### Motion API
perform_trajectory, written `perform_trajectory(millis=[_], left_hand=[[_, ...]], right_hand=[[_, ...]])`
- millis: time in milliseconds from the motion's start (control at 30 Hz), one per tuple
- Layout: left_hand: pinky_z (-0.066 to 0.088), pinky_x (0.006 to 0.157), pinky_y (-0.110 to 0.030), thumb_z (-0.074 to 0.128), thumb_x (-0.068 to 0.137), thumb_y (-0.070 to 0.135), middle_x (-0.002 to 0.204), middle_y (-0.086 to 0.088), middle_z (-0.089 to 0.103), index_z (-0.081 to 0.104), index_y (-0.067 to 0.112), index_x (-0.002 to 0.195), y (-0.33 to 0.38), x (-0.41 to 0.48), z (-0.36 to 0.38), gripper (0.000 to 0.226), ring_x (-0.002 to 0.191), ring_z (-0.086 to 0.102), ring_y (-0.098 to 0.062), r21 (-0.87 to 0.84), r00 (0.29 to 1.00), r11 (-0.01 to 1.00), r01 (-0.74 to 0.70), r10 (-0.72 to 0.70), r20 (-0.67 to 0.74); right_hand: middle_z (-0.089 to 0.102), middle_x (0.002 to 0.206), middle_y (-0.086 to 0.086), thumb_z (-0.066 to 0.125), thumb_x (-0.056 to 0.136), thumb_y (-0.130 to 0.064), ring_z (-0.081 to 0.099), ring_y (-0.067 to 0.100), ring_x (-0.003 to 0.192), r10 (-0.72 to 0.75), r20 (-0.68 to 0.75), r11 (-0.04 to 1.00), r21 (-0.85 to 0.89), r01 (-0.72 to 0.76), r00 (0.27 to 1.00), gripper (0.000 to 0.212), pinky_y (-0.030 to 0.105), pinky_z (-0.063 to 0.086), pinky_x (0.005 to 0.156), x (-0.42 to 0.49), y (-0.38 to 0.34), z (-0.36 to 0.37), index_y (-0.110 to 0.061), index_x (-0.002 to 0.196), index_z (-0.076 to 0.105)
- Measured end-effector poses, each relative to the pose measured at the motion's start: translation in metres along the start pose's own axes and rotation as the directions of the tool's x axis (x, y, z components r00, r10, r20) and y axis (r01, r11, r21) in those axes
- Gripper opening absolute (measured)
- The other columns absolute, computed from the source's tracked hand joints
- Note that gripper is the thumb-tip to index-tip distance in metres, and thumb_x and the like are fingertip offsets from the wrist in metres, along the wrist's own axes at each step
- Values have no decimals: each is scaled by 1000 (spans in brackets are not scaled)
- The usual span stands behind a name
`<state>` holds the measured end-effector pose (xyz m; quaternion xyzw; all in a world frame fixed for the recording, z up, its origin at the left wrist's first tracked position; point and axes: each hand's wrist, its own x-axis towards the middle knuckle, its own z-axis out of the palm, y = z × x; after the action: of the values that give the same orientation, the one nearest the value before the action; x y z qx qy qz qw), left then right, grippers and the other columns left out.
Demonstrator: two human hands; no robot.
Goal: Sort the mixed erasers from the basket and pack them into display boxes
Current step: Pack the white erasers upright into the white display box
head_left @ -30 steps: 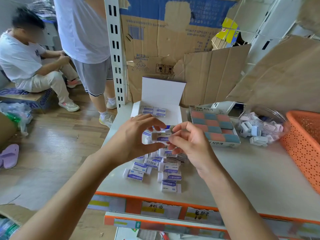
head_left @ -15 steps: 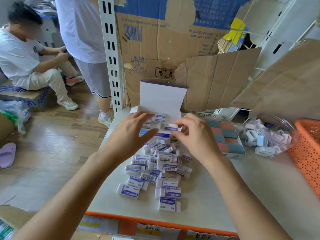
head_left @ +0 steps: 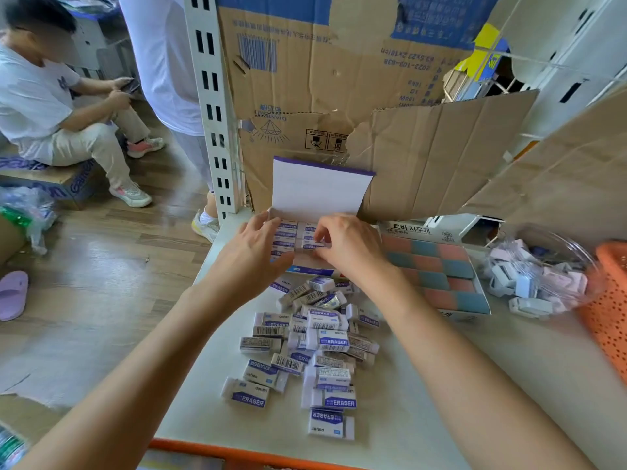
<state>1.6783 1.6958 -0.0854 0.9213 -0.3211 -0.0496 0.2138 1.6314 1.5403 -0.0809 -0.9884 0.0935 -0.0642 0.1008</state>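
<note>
While both arms reached forward over the table, the left hand lay loose on the left side of the white display box. Its fingers were straight and rested on the erasers packed in rows inside. The right hand had bent fingers, and its fingertips pinched one eraser with a blue label, low in the right row of the box. The box lid stood up at the back.

Near the person, a pile of erasers lay loose on the pale table, some face up and some showing bar codes. Just right of the white box sat a second box full of pink and blue-green blocks. Next to that was a clear tub of small pale erasers, and the orange basket stood at the right edge.

Torn brown cardboard leaned behind the table beside a white shelf post. On the left, over the wooden floor, a seated person bent forward, a standing person was close by, and a purple slipper lay alone.
</note>
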Motion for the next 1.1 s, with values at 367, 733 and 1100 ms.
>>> perform_trajectory(millis=[367,733,1100], left_hand=[[30,107,-31,51,92,37,151,-8,24,26,13,144,-1,-1,0,63,133,30,-23,-26,1000,1000,-13,14,18],[43,74,-8,62,83,31,93,16,57,66,23,99,13,-51,-23,18,81,55,3,-202,926,905,-373,377,-21],[41,65,-12,70,79,29,81,22,45,69,24,92,24,-78,-11,14,72,52,-2,-189,909,901,-390,409,78]], right_hand=[[69,97,3,67,84,-26,61,19,86,37,83,997,66,-42,996,9,27,44,67,4,0,-2,-18,89,69],[61,93,-6,64,87,-24,55,9,82,23,-163,951,309,29,986,12,27,44,68,-72,10,-20,-16,94,69],[64,102,-4,65,85,-19,57,12,91,17,-163,956,291,32,986,15,15,35,70,-120,13,-12,-15,99,69]])
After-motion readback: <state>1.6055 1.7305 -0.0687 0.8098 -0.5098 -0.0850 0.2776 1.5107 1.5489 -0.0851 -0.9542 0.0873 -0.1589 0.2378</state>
